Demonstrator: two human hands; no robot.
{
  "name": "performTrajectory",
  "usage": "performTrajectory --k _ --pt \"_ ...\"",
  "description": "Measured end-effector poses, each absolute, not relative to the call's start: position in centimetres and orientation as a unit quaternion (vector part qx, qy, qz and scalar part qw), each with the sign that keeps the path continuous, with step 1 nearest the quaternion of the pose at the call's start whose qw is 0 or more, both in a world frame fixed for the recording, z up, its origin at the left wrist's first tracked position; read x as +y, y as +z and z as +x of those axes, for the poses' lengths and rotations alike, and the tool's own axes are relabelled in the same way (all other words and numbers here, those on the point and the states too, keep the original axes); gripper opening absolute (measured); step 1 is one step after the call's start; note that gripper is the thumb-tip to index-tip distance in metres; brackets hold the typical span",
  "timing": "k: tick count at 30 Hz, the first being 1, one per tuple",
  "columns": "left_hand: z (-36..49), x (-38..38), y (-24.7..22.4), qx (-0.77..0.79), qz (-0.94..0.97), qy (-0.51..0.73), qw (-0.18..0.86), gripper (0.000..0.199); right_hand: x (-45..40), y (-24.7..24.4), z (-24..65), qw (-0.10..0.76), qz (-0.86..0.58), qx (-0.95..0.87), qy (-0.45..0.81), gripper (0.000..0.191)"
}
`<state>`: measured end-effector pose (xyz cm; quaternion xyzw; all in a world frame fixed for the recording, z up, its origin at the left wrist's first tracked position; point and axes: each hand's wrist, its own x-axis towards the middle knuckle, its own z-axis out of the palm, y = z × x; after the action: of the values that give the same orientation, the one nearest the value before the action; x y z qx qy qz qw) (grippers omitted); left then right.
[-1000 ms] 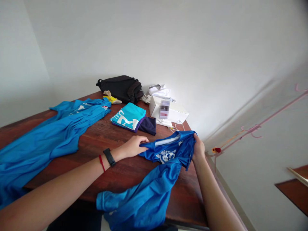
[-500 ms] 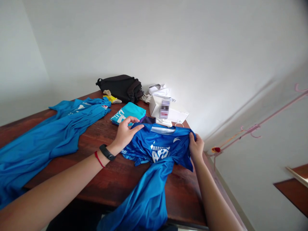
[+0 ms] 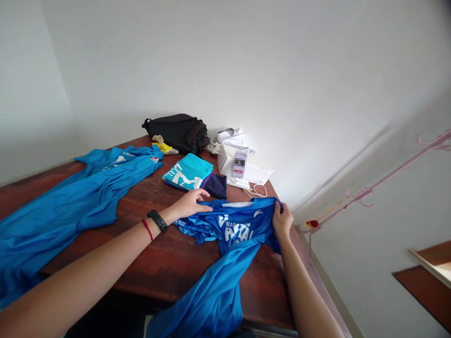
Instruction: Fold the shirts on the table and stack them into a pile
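A blue T-shirt [image 3: 230,223] with white lettering on its chest lies partly spread in front of me, its collar toward the wall. Its lower part is bunched and hangs over the table's near edge. My right hand [image 3: 283,220] is closed on the shirt's right shoulder. At the left shoulder, my left hand [image 3: 190,205] rests against the fabric with thumb and index finger apart; the other fingers are hard to see. Just beyond it sits a folded turquoise shirt [image 3: 190,168], with dark folded cloth [image 3: 216,186] beside it.
Another blue shirt [image 3: 88,188] covers the left of the wooden table [image 3: 141,263]. Along the back stand a black bag [image 3: 176,131], yellow-and-white gloves or cloth [image 3: 164,147], a white box [image 3: 225,159] and a phone [image 3: 239,164] on a stand. A pink rack [image 3: 366,192] rises at right.
Both hands have come down and nearer, lowering the shirt's collar and shoulders toward the table. More of the dark folded cloth and a white cable now show. The view has shifted slightly.
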<state>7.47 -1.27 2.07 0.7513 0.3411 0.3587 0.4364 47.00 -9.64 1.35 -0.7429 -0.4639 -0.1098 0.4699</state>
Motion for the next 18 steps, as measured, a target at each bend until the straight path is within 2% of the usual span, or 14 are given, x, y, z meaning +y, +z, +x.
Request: performTrajectory --k 2,5,10,14,16,18 --pt "7.5 -1.1 1.6 0.330 0.760 0.288 0.481 0.073 -9.8 0.3 47.4 0.439 -0.756 -0.478 -0.080 0.068" --pt "6.9 -1.5 1.9 0.377 0.766 0.240 0.462 0.070 -10.7 -0.2 47.1 0.418 -0.759 -0.495 -0.060 0.075" --pt "2.9 -2.9 5.4 0.420 0.780 0.252 0.389 0.056 -15.7 3.1 44.4 0.392 -0.736 -0.548 -0.066 0.067" --pt "-1.9 -5.5 10.0 0.384 0.822 0.226 0.355 0.043 -22.7 9.7 42.0 0.364 -0.691 -0.597 -0.183 0.053" --pt "-4.0 -7.5 12.6 0.379 0.841 0.220 0.317 0.039 -26.5 13.4 40.7 0.371 -0.648 -0.603 -0.282 0.046" --pt "-5.9 -10.0 15.4 0.365 0.848 0.264 0.279 0.041 -29.8 16.6 39.3 0.378 -0.608 -0.582 -0.386 0.041"
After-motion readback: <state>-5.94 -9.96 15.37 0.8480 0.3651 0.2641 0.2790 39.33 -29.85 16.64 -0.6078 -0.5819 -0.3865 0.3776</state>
